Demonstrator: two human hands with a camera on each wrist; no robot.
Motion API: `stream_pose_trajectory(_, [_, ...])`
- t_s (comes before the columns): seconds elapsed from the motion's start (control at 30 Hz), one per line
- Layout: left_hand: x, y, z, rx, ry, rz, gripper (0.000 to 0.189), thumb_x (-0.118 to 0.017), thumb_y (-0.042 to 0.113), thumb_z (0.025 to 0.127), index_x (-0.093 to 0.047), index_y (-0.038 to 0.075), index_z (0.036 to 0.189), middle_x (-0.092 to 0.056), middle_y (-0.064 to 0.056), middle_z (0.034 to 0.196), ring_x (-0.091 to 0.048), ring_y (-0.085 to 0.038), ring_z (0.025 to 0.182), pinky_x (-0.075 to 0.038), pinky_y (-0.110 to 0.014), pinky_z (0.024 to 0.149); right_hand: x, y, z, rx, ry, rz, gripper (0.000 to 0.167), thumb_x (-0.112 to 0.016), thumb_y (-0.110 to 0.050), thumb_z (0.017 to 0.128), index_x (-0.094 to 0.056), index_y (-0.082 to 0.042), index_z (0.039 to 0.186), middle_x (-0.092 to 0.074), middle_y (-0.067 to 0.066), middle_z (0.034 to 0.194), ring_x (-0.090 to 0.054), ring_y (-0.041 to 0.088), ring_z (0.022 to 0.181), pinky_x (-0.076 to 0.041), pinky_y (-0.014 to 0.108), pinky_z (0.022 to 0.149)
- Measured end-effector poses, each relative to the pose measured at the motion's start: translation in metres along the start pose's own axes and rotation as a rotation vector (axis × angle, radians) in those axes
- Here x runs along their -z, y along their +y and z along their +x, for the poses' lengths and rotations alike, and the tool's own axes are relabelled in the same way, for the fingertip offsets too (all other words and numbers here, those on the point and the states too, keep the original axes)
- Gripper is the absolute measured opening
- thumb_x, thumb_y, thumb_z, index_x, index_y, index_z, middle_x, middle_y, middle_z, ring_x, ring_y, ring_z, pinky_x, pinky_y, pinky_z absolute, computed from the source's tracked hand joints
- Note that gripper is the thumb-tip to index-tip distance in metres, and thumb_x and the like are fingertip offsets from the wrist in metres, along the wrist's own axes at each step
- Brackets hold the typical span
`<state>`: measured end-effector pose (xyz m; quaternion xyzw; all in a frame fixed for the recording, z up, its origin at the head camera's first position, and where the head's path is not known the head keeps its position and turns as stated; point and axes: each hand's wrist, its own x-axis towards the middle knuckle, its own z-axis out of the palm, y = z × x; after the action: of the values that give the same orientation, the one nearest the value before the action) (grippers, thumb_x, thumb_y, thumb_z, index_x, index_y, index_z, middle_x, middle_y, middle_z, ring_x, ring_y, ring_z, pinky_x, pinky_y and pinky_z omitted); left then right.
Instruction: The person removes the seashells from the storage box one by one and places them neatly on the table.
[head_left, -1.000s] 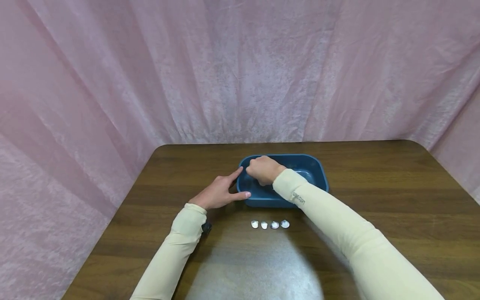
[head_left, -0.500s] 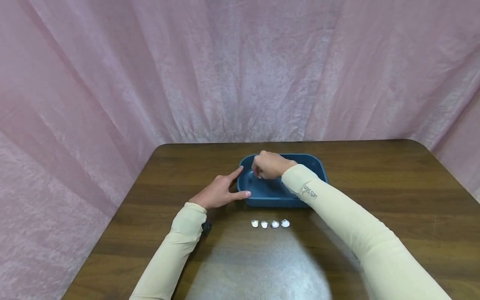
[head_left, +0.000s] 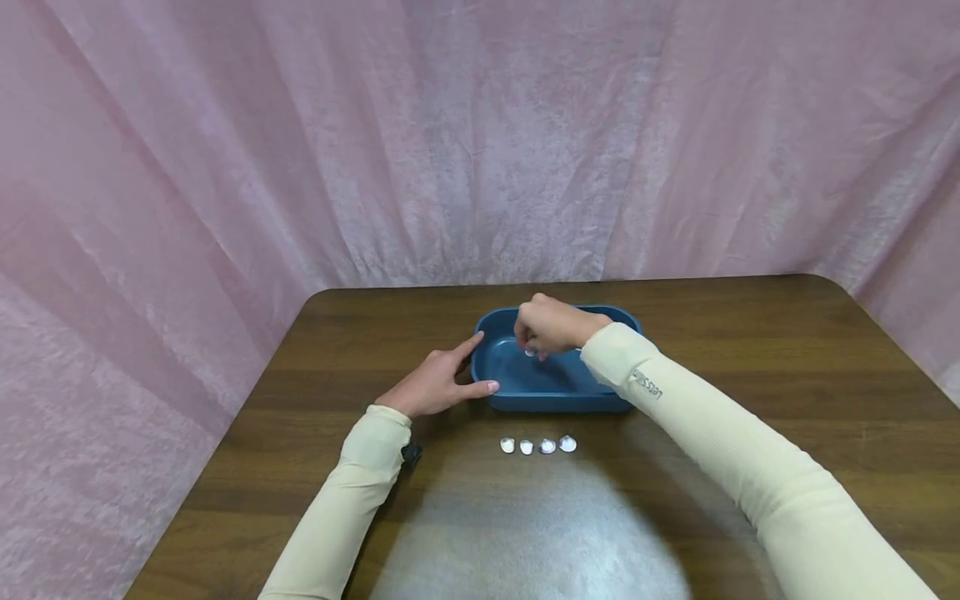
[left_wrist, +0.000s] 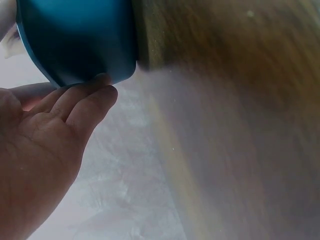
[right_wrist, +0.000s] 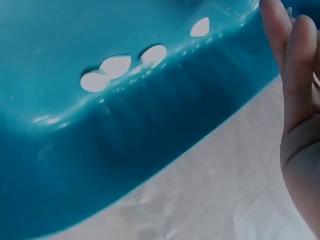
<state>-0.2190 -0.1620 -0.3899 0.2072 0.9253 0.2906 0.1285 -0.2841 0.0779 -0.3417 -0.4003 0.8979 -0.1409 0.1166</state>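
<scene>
Basin (head_left: 551,403), blue, rectangular with rounded corners, stands on the brown wood-grain worktop (head_left: 720,375), as recorded by the head view. The left hand (head_left: 431,385) is at its left end, fingers (head_left: 470,342) straight and spread, thumb on the near corner of the rim, index fingertip on the rim farther back; no grip is taken. The right hand (head_left: 551,323) is over the interior, fingers bent downward and pinching a small white shell (head_left: 529,352), partly hidden; whether that shell touches the basin floor cannot be told. Four row shells (head_left: 547,447), also white, lie on the worktop near the front wall, spaced apart. Both arms wear cream sleeves (head_left: 720,450); a black device (head_left: 411,455) shows at the left wrist. A pink curtain (head_left: 480,150) hangs behind.

Left wrist view: palm visible, fingers extended close together, tips against the outer wall of the basin.

Right wrist view: four inner shells (right_wrist: 153,56), white, lie inside the basin along the foot of a wall. Two touch, the third is just beside them, the fourth apart, nearest the right hand. That hand is cut off by the frame edge; its fingers are drawn together, the pinched shell not clearly visible.
</scene>
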Motion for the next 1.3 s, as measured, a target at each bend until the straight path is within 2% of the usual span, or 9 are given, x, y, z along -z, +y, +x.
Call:
stream_pose_trajectory(0.17, [-0.001,0.000,0.000,0.012,-0.001,0.007,0.098,-0.065,0.064,0.089,-0.016,0.024,0.163,-0.030,-0.010,0.165,-0.040,-0.027,0.149,-0.043,-0.048,0.116,0.006,0.000,-0.016,0.007,0.002,0.017,0.016,-0.065,0.002,0.093,-0.076,-0.008,0.088,-0.074,0.004,0.083,-0.070,0.008,0.062,-0.061,0.026,0.070])
stream_pose_trajectory(0.37, [0.000,0.002,0.000,0.022,0.005,0.028,0.097,-0.066,0.063,0.088,-0.017,0.024,0.163,-0.030,-0.010,0.165,-0.039,-0.027,0.149,-0.041,-0.048,0.117,0.013,-0.004,-0.035,0.042,0.015,0.076,0.015,-0.065,0.003,0.091,-0.076,-0.007,0.088,-0.074,0.007,0.079,-0.073,0.017,0.066,-0.059,0.026,0.069])
stream_pose_trajectory(0.53, [0.000,0.002,0.000,0.021,0.006,0.021,0.098,-0.066,0.063,0.088,-0.017,0.024,0.163,-0.030,-0.011,0.165,-0.041,-0.027,0.148,-0.042,-0.048,0.116,0.016,-0.009,-0.049,0.088,0.047,0.066,0.009,-0.073,-0.003,0.089,-0.077,-0.010,0.086,-0.074,-0.001,0.077,-0.067,0.009,0.064,-0.057,0.024,0.067])
stream_pose_trajectory(0.67, [0.000,0.002,-0.001,0.021,0.009,0.012,0.098,-0.066,0.064,0.088,-0.018,0.023,0.163,-0.030,-0.010,0.165,-0.041,-0.028,0.148,-0.041,-0.049,0.117,0.017,-0.013,-0.061,0.121,0.074,0.040,0.010,-0.076,-0.006,0.087,-0.077,-0.015,0.082,-0.072,-0.006,0.077,-0.058,0.004,0.064,-0.053,0.023,0.063])
stream_pose_trajectory(0.93, [-0.002,0.001,0.000,0.014,0.013,0.020,0.097,-0.066,0.062,0.089,-0.018,0.022,0.163,-0.029,-0.010,0.166,-0.039,-0.028,0.149,-0.041,-0.048,0.117,0.009,-0.018,-0.084,0.160,0.102,0.014,0.017,-0.078,-0.008,0.086,-0.074,-0.020,0.075,-0.069,-0.011,0.072,-0.047,-0.001,0.055,-0.047,0.020,0.058])
stream_pose_trajectory(1.07, [-0.001,0.002,0.000,0.004,0.015,0.013,0.098,-0.067,0.062,0.089,-0.018,0.022,0.163,-0.029,-0.010,0.166,-0.038,-0.028,0.150,-0.040,-0.049,0.118,0.004,-0.020,-0.096,0.183,0.132,-0.002,0.017,-0.079,-0.007,0.083,-0.074,-0.020,0.074,-0.067,-0.012,0.071,-0.046,-0.003,0.057,-0.045,0.019,0.058])
stream_pose_trajectory(1.3, [-0.001,0.002,0.000,0.015,0.012,0.007,0.098,-0.068,0.061,0.088,-0.018,0.023,0.163,-0.028,-0.010,0.166,-0.036,-0.029,0.151,-0.039,-0.049,0.119,-0.011,-0.025,-0.113,0.213,0.185,-0.079,0.020,-0.081,-0.008,0.081,-0.072,-0.024,0.073,-0.065,-0.015,0.072,-0.053,-0.004,0.066,-0.048,0.020,0.064])
